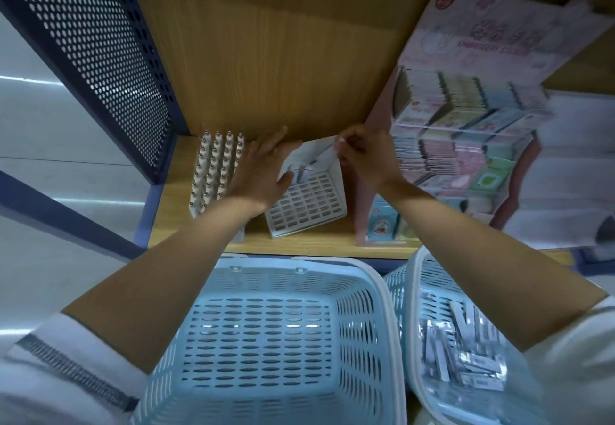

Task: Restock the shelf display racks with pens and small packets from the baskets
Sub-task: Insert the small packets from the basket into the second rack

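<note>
On the wooden shelf (299, 245), the white grid rack (307, 203) stands tilted between a pen rack (215, 168) on the left and a pink packet display (461, 131) on the right. The left hand (263, 169) lies flat, fingers straight, against the grid rack's back card. The right hand (363, 158) pinches a thin white piece (327, 151) at the rack's far edge, too blurred to name. Nearer, 2 blue baskets: the left basket (357, 324), and the right basket (429, 291) holding small packets (466, 354).
</note>
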Motion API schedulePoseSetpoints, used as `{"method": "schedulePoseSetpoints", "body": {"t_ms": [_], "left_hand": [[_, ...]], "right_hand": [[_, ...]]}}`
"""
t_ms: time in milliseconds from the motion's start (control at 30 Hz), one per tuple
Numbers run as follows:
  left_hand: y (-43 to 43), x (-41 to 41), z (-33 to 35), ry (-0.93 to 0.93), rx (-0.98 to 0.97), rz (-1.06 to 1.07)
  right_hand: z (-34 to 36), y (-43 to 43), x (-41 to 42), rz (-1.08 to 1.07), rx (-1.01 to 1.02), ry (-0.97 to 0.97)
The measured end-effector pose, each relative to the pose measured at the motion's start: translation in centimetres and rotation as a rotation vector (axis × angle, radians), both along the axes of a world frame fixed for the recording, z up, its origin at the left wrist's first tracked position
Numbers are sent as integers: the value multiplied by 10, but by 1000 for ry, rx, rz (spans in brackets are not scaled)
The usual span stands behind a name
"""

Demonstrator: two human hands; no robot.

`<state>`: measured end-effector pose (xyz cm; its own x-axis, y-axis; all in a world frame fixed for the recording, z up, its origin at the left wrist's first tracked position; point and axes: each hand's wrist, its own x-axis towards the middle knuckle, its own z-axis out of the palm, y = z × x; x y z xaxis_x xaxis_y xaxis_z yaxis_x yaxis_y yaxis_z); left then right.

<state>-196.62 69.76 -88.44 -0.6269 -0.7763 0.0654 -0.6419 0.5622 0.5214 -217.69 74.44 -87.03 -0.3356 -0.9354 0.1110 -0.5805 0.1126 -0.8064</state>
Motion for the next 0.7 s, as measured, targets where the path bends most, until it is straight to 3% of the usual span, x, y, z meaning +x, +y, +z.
{"method": "schedulePoseSetpoints", "body": {"t_ms": [67, 133, 400, 700], "left_hand": [[0, -9, -8, -266, -43, -69], [0, -16, -14, -386, -99, -79], [-11, -2, -29, -141, -181, -235], [-14, -1, -32, -117, -228, -299]], "right_hand": [[-9, 3, -2, 2, 37, 186], [-16, 5, 0, -4, 43, 295], [-43, 4, 3, 67, 56, 308], [-52, -7, 2, 245, 70, 476]]}}
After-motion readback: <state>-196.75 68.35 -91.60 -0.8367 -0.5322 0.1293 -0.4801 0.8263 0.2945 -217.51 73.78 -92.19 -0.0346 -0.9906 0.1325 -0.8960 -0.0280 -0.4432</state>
